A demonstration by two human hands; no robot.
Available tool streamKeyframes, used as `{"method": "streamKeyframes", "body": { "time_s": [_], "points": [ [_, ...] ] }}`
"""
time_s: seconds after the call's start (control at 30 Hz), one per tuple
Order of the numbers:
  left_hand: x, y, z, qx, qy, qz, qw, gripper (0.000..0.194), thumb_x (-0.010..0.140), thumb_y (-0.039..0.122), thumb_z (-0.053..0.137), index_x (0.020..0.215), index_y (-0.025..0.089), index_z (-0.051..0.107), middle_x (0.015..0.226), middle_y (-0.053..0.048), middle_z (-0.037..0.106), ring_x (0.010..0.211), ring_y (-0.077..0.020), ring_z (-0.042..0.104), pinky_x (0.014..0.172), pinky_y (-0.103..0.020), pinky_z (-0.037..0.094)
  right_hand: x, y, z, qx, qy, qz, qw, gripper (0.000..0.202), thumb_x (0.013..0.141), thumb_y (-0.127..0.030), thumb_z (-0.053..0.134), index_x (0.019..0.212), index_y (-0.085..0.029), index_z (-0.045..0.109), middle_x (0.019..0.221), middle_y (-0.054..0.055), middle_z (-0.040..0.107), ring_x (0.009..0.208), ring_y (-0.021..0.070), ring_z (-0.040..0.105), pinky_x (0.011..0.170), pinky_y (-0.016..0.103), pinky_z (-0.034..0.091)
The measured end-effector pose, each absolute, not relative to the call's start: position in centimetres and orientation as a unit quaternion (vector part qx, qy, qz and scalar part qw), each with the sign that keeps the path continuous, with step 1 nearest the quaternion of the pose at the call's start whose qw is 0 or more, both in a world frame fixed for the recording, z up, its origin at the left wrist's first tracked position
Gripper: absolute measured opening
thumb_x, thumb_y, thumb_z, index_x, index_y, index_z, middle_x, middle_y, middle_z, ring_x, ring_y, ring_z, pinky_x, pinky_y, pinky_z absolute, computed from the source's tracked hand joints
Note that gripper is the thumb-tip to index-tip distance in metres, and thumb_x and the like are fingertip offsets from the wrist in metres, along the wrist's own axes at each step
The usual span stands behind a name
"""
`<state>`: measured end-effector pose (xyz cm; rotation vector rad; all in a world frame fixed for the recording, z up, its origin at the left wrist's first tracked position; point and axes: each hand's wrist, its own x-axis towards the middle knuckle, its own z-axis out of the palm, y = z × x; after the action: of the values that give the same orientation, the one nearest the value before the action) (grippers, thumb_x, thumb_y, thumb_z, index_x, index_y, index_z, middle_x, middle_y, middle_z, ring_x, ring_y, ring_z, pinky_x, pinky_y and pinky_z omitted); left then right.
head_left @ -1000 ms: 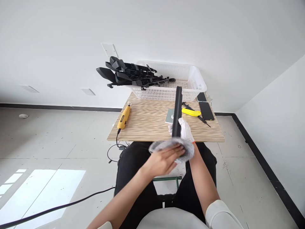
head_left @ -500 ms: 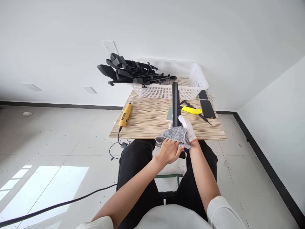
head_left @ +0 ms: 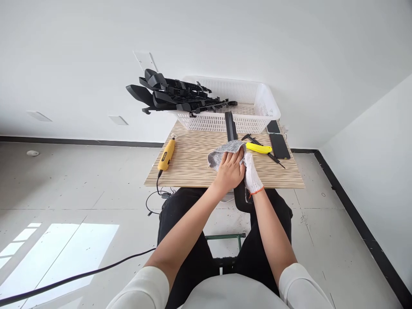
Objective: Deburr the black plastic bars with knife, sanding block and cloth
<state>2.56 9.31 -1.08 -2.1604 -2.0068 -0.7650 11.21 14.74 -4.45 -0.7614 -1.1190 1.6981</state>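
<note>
Wiping hand: the bare left hand (head_left: 231, 169) presses a gray cloth (head_left: 219, 157) onto the black strip (head_left: 230, 126), fingers curved over the fabric.
Gloved hand: the right hand (head_left: 252, 176) grips the strip just beside the left, its fingertips hidden.
Black strip: far end beyond both hands, near end below them, past the edge of the desk (head_left: 196, 171).
Cloth work: rubbing down the strip appears to be the step; the next move likely calls for a steady right-hand hold and even pressure.
White basket (head_left: 212, 123): beyond both hands, carrying black parts (head_left: 180, 96); its near wall could catch the strip's far end.
Yellow tools: a rotary tool (head_left: 167, 155) well left of the left hand; a yellow handle (head_left: 258, 148) just beyond the right, crowding it.
Phones: 2 phones (head_left: 280, 146) farther right.
</note>
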Motion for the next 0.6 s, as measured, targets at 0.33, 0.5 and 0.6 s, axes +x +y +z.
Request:
{"method": "streamKeyframes", "body": {
  "time_s": [0.33, 0.5, 0.6],
  "points": [
    [-2.6, 17.8, 2.6, -0.662, -0.677, -0.321, -0.020, 0.064, 0.102, 0.044, 0.025, 0.157, 0.012, 0.026, 0.164, -0.016, 0.023, 0.152, -0.0349, 0.020, 0.123, -0.055, 0.017, 11.9, 12.7, -2.3, -0.353, -0.583, 0.652, 0.334, 0.032, 0.068, -0.031, 0.077, 0.096, -0.022, 0.065, 0.072, -0.001, 0.065, 0.051, 0.0159, 0.059, 0.047, 0.030, 0.052],
    [-5.2, 19.5, 3.5, -0.669, -0.664, -0.333, -0.033, 0.066, 0.103, 0.047, 0.022, 0.159, 0.013, 0.022, 0.165, -0.016, 0.021, 0.153, -0.0311, 0.017, 0.124, -0.052, 0.015, 12.2, 12.0, -1.6, -0.333, -0.581, 0.668, 0.324, 0.046, 0.069, -0.036, 0.080, 0.111, -0.023, 0.066, 0.070, -0.001, 0.064, 0.049, 0.0161, 0.059, 0.044, 0.030, 0.051],
    [-5.2, 18.5, 3.9, -0.689, -0.645, -0.329, -0.010, 0.067, 0.103, 0.049, 0.016, 0.158, 0.010, 0.022, 0.165, -0.018, 0.020, 0.153, -0.0278, 0.019, 0.124, -0.047, 0.015, 12.2, 11.9, -1.2, -0.336, -0.580, 0.665, 0.330, 0.045, 0.069, -0.037, 0.081, 0.109, -0.023, 0.067, 0.076, 0.001, 0.066, 0.055, 0.0162, 0.062, 0.047, 0.030, 0.053]
  ]
}}
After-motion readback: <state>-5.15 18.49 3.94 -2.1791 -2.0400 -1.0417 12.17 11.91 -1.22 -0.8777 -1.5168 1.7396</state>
